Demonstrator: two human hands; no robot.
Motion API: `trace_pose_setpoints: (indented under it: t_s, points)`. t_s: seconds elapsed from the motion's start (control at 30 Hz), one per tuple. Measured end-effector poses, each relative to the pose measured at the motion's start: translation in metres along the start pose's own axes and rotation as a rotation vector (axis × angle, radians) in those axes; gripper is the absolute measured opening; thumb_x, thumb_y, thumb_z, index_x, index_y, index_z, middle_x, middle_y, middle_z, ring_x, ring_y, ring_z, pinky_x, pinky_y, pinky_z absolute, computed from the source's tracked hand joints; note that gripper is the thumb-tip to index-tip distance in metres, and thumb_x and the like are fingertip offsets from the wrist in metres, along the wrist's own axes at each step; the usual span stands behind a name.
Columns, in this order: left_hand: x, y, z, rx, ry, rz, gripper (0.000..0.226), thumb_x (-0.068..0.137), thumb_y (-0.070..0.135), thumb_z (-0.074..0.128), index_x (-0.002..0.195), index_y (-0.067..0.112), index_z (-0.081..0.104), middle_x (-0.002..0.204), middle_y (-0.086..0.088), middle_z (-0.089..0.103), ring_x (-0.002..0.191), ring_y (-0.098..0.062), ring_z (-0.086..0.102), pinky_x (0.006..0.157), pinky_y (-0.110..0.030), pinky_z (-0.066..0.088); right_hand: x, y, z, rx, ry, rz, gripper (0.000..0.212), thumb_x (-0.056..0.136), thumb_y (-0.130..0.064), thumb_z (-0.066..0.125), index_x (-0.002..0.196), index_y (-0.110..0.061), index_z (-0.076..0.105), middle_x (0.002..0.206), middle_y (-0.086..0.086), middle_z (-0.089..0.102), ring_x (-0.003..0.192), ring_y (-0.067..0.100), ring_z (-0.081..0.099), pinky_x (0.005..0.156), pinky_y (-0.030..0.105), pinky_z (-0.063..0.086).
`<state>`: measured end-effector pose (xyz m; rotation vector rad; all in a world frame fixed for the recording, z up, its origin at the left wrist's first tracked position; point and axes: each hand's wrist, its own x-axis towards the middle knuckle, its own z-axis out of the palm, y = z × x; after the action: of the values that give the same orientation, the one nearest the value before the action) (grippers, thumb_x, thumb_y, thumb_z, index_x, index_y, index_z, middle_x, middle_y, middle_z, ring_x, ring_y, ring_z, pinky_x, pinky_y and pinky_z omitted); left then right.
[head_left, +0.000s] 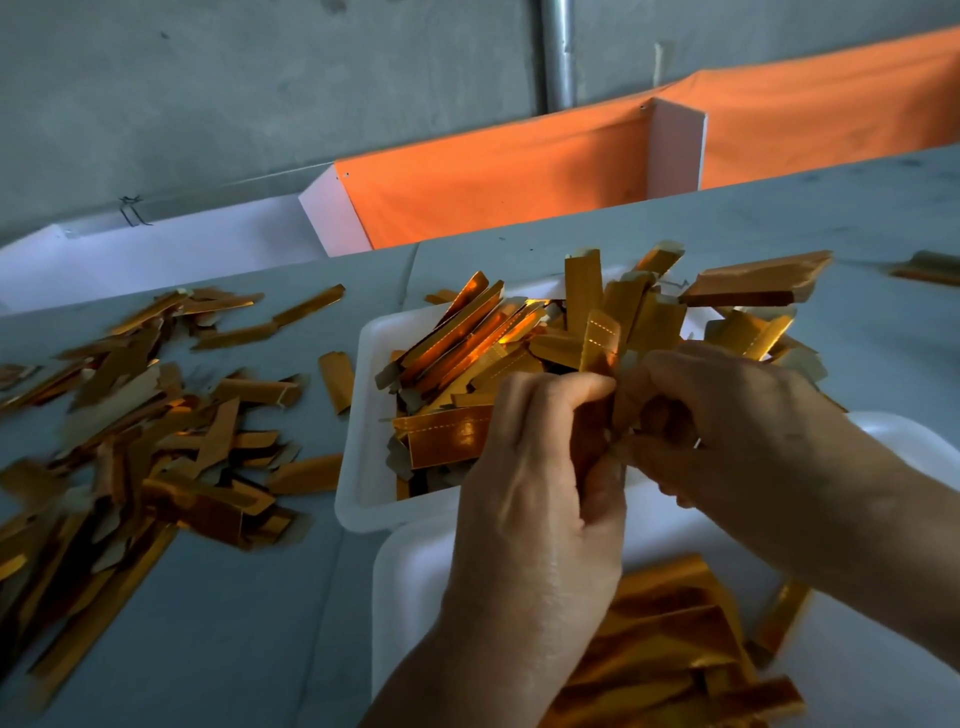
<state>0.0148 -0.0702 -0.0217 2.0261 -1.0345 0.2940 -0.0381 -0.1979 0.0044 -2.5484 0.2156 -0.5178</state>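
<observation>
My left hand (540, 467) and my right hand (727, 415) meet at the middle of the view, both pinching one shiny gold card strip (601, 340) that sticks up between their fingertips. The strip has a dashed fold line near its top, and its lower part is hidden by my fingers. Behind the hands a white tray (363, 415) is heaped with more gold strips. A second white tray (405, 597) below my wrists holds flat gold pieces (670, 639).
A loose pile of gold strips (130, 441) spreads over the grey table at the left. A few more strips (930, 267) lie at the far right edge. Orange cloth bins (493, 187) with white dividers run along the table's far side, under a concrete wall.
</observation>
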Motion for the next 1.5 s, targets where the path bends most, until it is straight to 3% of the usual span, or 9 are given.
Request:
trace_pose_setpoints:
  t_s: [0.2, 0.3, 0.4, 0.6, 0.8, 0.93, 1.03, 1.17, 1.5]
  points:
    - [-0.001, -0.002, 0.001, -0.067, -0.001, -0.093, 0.043, 0.081, 0.015, 0.070, 0.117, 0.032, 0.052, 0.109, 0.022, 0.046, 0.107, 0.007, 0.044, 0.078, 0.004, 0.037, 0.003, 0.009, -0.004, 0.212, -0.124, 0.070, 0.019, 0.084, -0.018, 0.065, 0.072, -0.029, 0.055, 0.059, -0.011, 0.061, 0.056, 0.000, 0.062, 0.049, 0.011, 0.047]
    - [0.000, -0.007, 0.001, -0.185, -0.031, -0.165, 0.045, 0.083, 0.017, 0.069, 0.118, 0.037, 0.049, 0.114, 0.019, 0.051, 0.106, 0.001, 0.054, 0.080, -0.012, 0.050, 0.004, 0.012, -0.004, 0.249, -0.129, 0.015, 0.015, 0.083, -0.017, 0.063, 0.074, -0.026, 0.056, 0.073, -0.026, 0.060, 0.061, 0.002, 0.061, 0.054, 0.013, 0.049]
    - [0.000, -0.011, 0.000, -0.293, -0.054, -0.245, 0.045, 0.084, 0.017, 0.068, 0.119, 0.040, 0.050, 0.115, 0.012, 0.059, 0.105, -0.006, 0.059, 0.082, -0.023, 0.054, 0.002, 0.011, 0.000, 0.129, -0.063, -0.125, 0.011, 0.083, -0.022, 0.059, 0.075, -0.025, 0.051, 0.075, -0.013, 0.054, 0.064, 0.006, 0.058, 0.057, 0.013, 0.047]
    - [0.000, -0.013, -0.003, -0.415, -0.086, -0.283, 0.044, 0.085, 0.017, 0.066, 0.118, 0.042, 0.051, 0.118, 0.012, 0.059, 0.107, -0.002, 0.059, 0.083, -0.015, 0.051, 0.004, 0.013, 0.003, 0.379, -0.109, -0.044, 0.015, 0.084, -0.012, 0.061, 0.076, -0.023, 0.055, 0.070, -0.014, 0.061, 0.057, 0.003, 0.061, 0.052, 0.010, 0.046]
    - [0.002, -0.015, -0.001, -0.447, -0.126, -0.325, 0.044, 0.086, 0.020, 0.066, 0.122, 0.038, 0.052, 0.119, 0.014, 0.059, 0.111, -0.006, 0.058, 0.087, -0.024, 0.053, 0.000, 0.009, 0.007, 0.053, 0.030, -0.331, 0.009, 0.082, -0.015, 0.057, 0.080, -0.019, 0.049, 0.087, -0.004, 0.051, 0.061, 0.011, 0.054, 0.051, 0.019, 0.048]
    - [0.001, -0.017, -0.001, -0.495, -0.131, -0.360, 0.043, 0.085, 0.020, 0.067, 0.120, 0.039, 0.052, 0.117, 0.013, 0.061, 0.109, -0.007, 0.060, 0.088, -0.027, 0.054, -0.001, 0.012, 0.014, 0.041, 0.077, -0.390, 0.010, 0.085, 0.003, 0.062, 0.082, -0.004, 0.056, 0.089, 0.005, 0.054, 0.060, 0.011, 0.057, 0.048, 0.027, 0.051]
    - [0.001, -0.020, -0.001, -0.498, -0.142, -0.369, 0.042, 0.085, 0.020, 0.067, 0.118, 0.040, 0.052, 0.116, 0.012, 0.062, 0.107, -0.010, 0.061, 0.087, -0.028, 0.054, -0.002, 0.012, 0.021, 0.011, 0.100, -0.448, 0.009, 0.090, -0.006, 0.053, 0.083, -0.002, 0.056, 0.084, 0.006, 0.057, 0.057, 0.015, 0.056, 0.044, 0.035, 0.050]
    - [0.001, -0.023, -0.002, -0.514, -0.144, -0.373, 0.043, 0.086, 0.017, 0.066, 0.121, 0.039, 0.053, 0.116, 0.009, 0.063, 0.108, -0.011, 0.061, 0.089, -0.030, 0.052, 0.000, 0.016, 0.024, 0.298, 0.084, -0.232, 0.012, 0.088, -0.003, 0.060, 0.082, -0.012, 0.054, 0.065, -0.002, 0.060, 0.060, 0.007, 0.063, 0.054, 0.017, 0.051]
    - [0.001, -0.026, -0.005, -0.600, -0.137, -0.380, 0.040, 0.085, 0.010, 0.066, 0.116, 0.034, 0.058, 0.104, 0.010, 0.069, 0.098, -0.006, 0.065, 0.085, -0.030, 0.054, 0.002, 0.011, 0.028, 0.810, 0.032, -0.096, 0.005, 0.081, -0.014, 0.061, 0.081, -0.014, 0.057, 0.072, 0.012, 0.063, 0.060, 0.016, 0.062, 0.057, 0.025, 0.054]
